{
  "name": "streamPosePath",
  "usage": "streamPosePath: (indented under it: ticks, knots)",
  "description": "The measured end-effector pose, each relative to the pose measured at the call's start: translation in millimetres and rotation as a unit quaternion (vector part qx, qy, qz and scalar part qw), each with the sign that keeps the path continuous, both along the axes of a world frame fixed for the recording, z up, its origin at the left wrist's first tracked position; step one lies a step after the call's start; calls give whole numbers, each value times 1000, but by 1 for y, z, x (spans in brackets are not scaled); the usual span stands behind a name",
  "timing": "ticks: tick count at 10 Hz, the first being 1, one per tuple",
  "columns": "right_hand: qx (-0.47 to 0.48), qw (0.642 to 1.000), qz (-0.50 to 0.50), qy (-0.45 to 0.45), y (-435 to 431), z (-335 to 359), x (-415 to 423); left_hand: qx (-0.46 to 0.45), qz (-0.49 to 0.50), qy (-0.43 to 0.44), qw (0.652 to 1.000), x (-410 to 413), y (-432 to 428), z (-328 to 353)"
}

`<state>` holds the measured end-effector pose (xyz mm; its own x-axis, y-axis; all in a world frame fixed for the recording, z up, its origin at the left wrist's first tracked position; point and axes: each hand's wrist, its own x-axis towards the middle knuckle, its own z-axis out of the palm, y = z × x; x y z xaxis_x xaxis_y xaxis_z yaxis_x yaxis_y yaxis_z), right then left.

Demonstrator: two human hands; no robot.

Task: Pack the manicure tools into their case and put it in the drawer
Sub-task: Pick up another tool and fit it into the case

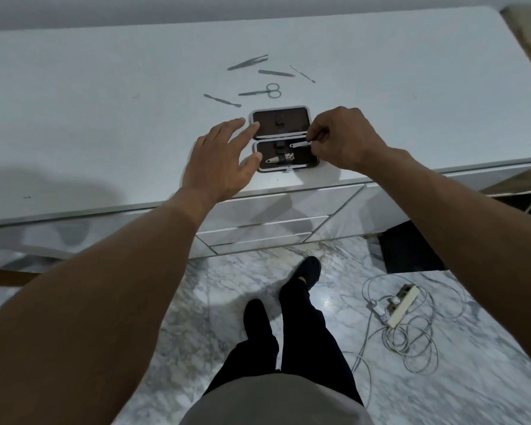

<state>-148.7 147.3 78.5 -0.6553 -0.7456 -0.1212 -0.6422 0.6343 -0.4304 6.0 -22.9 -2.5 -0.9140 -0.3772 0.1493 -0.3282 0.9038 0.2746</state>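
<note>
Case point(284, 138) lies open, dark-lined; right hand point(339, 138) pinches a small clipper point(301, 144), left hand point(221, 157) spread.

Matt white desk top point(105, 118), chrome-rimmed case point(284, 139), shiny metal scissors point(262, 92), glossy marble floor point(472, 378)

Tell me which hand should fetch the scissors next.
Left, probably. The left hand is open beside the case, nearer the scissors; the right hand pinches a small tool.

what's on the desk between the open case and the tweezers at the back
In the head view, the scissors and a flat metal tool lie between the case and the tweezers; otherwise bare desk.
</note>
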Motion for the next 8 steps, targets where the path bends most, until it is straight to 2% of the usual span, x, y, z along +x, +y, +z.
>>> streamPosePath:
  ticks: [5,8]
  knots:
    - [19,1000,13,3,-17,5,-3,5,3,3,1000,0,-1,1]
    - [-2,1000,24,-1,-15,2,-1,9,4,6,1000,0,-1,1]
